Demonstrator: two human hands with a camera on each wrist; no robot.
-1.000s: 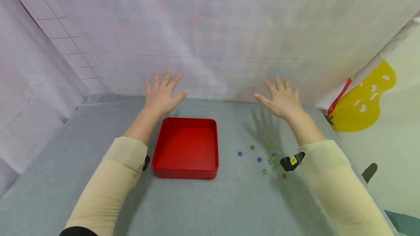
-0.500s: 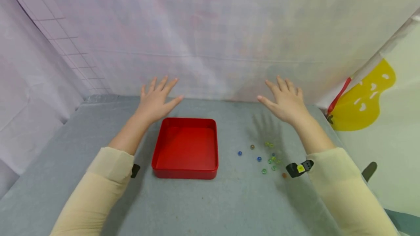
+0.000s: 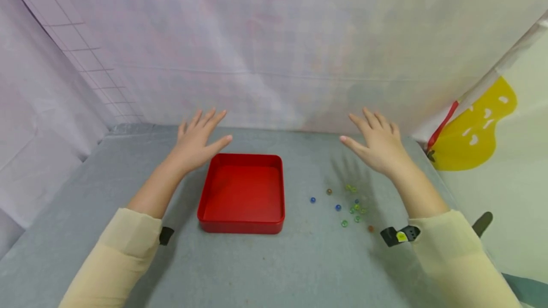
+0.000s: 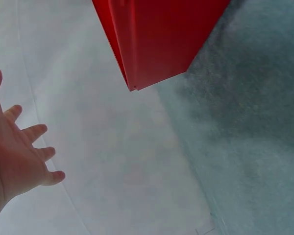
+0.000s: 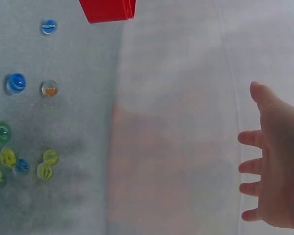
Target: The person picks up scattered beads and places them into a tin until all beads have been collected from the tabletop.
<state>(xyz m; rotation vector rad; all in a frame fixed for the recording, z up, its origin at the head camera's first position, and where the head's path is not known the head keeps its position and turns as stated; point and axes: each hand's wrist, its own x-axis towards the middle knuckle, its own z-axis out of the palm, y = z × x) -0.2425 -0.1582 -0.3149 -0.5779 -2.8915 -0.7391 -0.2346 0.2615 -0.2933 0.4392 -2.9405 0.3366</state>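
Observation:
My left hand (image 3: 194, 144) hovers with spread fingers beyond the back left corner of a red square tray (image 3: 241, 227), holding nothing. On the other side, my right hand (image 3: 378, 149) is raised over the table past the glass marbles (image 3: 338, 207), its fingers apart and its palm free. Several marbles in blue, green, yellow and orange-brown lie scattered to the right of the tray. The right wrist view shows swirls inside a blue marble (image 5: 15, 83) and a clear one with orange (image 5: 49, 88). Part of the tray's outer wall (image 4: 159, 44) fills the top of the left wrist view.
A grey cloth covers the table (image 3: 265, 274). Behind it hangs a pale checked curtain (image 3: 274, 51). On the right, a yellow printed shape (image 3: 475, 132) decorates a white sheet. Black wrist devices, such as the right one (image 3: 400, 235), hang below the cuffs.
Both hands have drawn back toward the person and slightly outward, fingers still spread. The tray and marbles have stayed where they were.

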